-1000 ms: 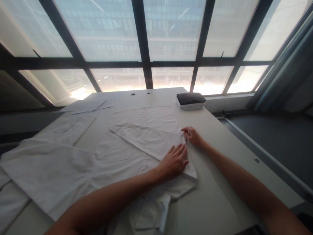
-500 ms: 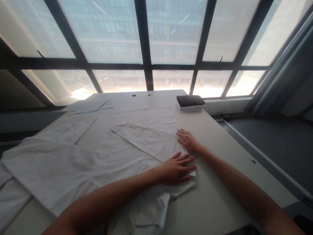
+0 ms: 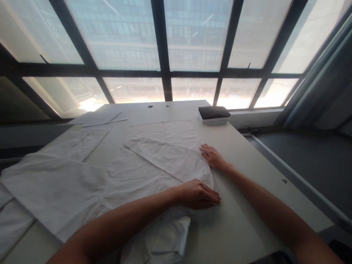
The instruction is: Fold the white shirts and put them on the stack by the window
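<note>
The white long-sleeved garment (image 3: pixel 115 176) spreads across the left and center of the frame on the white table (image 3: pixel 239 209), its folded sleeve (image 3: pixel 167 157) slanting over the body. The work here seems to be straightening the right-hand edge — best done with light, flat pressure, easing creases outward so the layers beneath don't bunch. Using 1 hand as an anchor while the other smooths should help the edge run true. The rumpled flap (image 3: pixel 172 234) at the lower center needs care, as it could drag the fold askew.

The right hand (image 3: pixel 213 157), right of center, is relaxed, fingers slightly apart, fingertips at the fabric edge, grasping nothing. The left hand (image 3: pixel 199 194), lower in the frame, rests on the cloth with fingers together at the edge — whether it pinches fabric, I cannot tell.
</note>
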Motion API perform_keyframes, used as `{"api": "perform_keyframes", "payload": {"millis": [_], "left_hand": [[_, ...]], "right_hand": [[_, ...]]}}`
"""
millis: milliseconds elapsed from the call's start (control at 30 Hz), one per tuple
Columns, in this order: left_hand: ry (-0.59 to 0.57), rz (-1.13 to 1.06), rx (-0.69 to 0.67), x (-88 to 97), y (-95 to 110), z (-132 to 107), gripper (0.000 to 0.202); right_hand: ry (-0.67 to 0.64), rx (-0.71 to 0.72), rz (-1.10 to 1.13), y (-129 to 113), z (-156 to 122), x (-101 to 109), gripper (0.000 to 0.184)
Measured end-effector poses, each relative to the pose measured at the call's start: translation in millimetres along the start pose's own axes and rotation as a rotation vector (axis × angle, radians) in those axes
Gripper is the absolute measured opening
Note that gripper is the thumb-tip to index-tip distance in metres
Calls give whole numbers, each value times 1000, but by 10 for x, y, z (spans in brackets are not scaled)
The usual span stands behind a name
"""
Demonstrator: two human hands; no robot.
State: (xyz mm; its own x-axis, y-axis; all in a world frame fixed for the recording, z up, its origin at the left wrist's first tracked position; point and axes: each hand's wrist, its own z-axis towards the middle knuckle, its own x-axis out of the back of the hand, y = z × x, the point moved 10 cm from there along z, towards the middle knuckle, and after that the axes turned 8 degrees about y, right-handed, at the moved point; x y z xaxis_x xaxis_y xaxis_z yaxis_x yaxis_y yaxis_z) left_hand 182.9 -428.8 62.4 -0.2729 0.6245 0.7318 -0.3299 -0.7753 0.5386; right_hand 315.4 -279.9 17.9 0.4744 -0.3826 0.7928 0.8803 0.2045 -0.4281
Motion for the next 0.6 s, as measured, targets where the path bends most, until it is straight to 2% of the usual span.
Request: {"api": "perform_keyframes", "payload": {"millis": [100,167,267,367,600], "left_hand": [[173,120,145,150,-224,-6,36],[201,255,219,186,-346,-21,41],[33,369,221,22,-404,-45,57],[-104,402,198,-109,-351,-96,76],[-207,220,23,-208,100,-90,78]], "right_hand": [[23,-49,-35,80,-2,26,40],[45,-79,-57,139,-6,45,39],[83,-118,-72,220,-11,73,39],[105,-143,-79,273,-11,85,40],[90,-173,-87,290,-6,89,37]]}}
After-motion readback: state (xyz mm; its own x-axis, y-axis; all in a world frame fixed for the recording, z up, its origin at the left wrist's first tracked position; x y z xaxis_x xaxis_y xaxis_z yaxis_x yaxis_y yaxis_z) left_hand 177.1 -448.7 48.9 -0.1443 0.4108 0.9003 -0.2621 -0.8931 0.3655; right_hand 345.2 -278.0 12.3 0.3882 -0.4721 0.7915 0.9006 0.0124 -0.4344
